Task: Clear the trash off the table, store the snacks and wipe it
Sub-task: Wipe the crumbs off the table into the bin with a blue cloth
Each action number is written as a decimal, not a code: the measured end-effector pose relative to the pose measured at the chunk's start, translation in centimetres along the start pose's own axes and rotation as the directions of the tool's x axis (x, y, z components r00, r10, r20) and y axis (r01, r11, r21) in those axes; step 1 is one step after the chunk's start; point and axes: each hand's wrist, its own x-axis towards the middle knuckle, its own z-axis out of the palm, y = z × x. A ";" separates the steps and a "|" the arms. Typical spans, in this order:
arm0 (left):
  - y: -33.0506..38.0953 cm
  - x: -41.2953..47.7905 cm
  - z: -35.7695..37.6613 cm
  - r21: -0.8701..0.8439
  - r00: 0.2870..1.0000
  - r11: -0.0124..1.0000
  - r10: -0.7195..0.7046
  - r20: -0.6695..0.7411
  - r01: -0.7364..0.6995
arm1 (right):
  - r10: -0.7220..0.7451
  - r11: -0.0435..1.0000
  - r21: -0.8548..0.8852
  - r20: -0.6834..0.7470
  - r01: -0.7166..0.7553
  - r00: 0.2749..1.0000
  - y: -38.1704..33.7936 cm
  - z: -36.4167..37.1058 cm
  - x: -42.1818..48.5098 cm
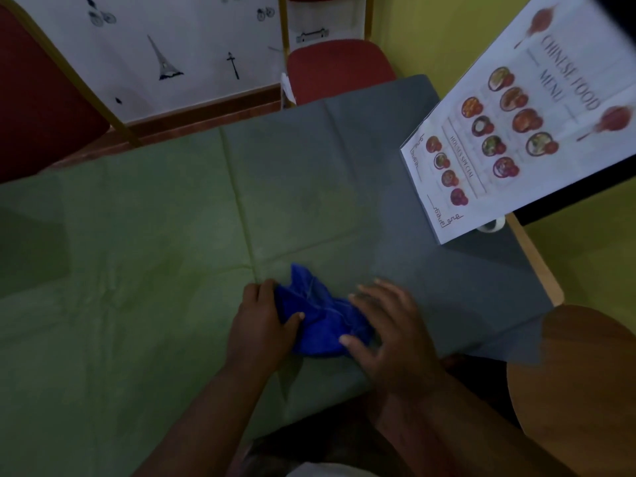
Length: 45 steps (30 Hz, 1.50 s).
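On table [137,235] at 6 o'clock, I see left hand [261,321] pinching blue cloth [320,325], right hand [382,325] spread flat on it.

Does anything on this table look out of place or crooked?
Nothing is spilled or broken. The menu sits crooked at the right edge of the table, with a small white ring half hidden under it. The blue cloth is bunched up between the left hand and right hand.
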 end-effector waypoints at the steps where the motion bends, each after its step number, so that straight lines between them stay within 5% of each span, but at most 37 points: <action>1: 0.4 0.3 -0.1 0.001 0.997 0.998 -0.068 0.043 0.068 | 0.175 0.984 0.023 0.018 -0.175 0.984 0.2 -0.3 -0.7; 3: 0.9 1.0 -0.1 0.017 0.980 0.989 -0.149 0.133 0.149 | 0.486 0.862 0.081 0.148 -0.501 0.861 0.0 -0.2 -1.6; 5: 1.1 1.4 -0.2 0.030 0.966 0.984 -0.177 0.190 0.174 | 0.622 0.734 0.148 0.246 -0.663 0.743 -0.7 0.3 -1.9; 9: 1.3 1.7 -0.1 0.141 0.964 0.989 -0.079 0.255 0.044 | 0.701 0.610 0.219 0.298 -0.762 0.648 -2.2 1.2 -0.6; 13: 1.4 1.4 0.1 -0.135 0.975 0.986 0.119 0.187 -0.094 | 0.730 0.485 0.313 0.370 -0.817 0.575 -2.6 1.8 0.1; 18: 1.7 1.1 -0.8 -0.598 0.961 0.783 0.000 0.277 0.173 | 0.700 0.404 0.604 0.279 -0.687 0.658 -2.6 0.7 -0.6; 22: 3.4 0.9 -1.2 -0.744 0.917 0.585 -0.003 0.398 0.324 | 0.736 0.266 0.764 0.233 -0.588 0.636 -1.6 -1.3 -0.8; 30: 12.0 1.3 1.7 -0.761 0.856 0.593 0.221 0.467 0.261 | 0.727 -0.036 0.965 0.204 -0.261 0.656 3.7 -8.3 -5.0; 34: 18.3 0.7 5.3 -0.734 0.775 0.644 0.345 0.530 0.215 | 0.793 0.015 0.977 0.118 -0.213 0.598 7.5 -11.6 -9.6; 37: 23.9 -1.1 8.9 -0.723 0.684 0.669 0.447 0.576 0.172 | 0.881 0.148 0.964 -0.027 -0.220 0.473 10.3 -14.3 -13.9; 41: 29.9 -2.7 14.7 -0.693 0.500 0.721 0.592 0.632 0.022 | 0.932 0.334 0.825 -0.216 -0.455 0.292 14.5 -16.7 -19.1; 45: 35.3 -3.8 20.7 -0.589 0.339 0.788 0.611 0.715 -0.179 | 0.954 0.298 0.733 -0.242 -0.612 0.175 20.3 -14.7 -25.7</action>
